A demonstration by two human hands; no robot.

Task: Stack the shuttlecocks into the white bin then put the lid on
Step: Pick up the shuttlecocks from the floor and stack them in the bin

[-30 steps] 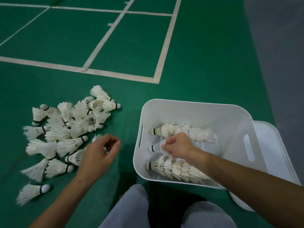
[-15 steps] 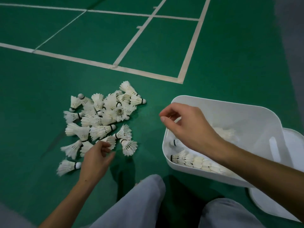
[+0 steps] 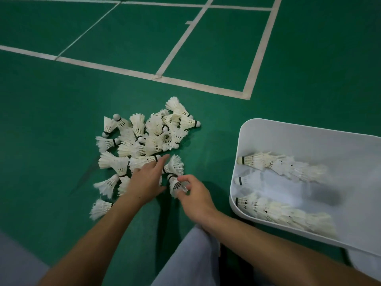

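Now, step: gathering shuttlecocks (image 3: 144, 139) from the floor pile.
Right hand (image 3: 195, 198): fingers pinch one shuttlecock (image 3: 175, 183).
Left hand (image 3: 147, 179): fingers extended onto pile.
Next: nest it into a row in white bin (image 3: 288, 137).

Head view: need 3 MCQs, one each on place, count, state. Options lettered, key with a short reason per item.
1. Where does the loose pile of shuttlecocks lie relative to the white bin?
A. on the floor to its left
B. inside it
C. behind it, past the court lines

2. How many stacked rows of shuttlecocks lie in the bin?
A. one
B. three
C. six

3. What is the right hand doing?
A. resting flat in the bin
B. pinching a shuttlecock at the pile's near edge
C. holding a lid

Key: 1 A, the pile sits on the green floor left of the bin. 2 B, three cork ends line up along the bin's left wall. 3 B, fingers and thumb close on the feather skirt, beside the left hand.
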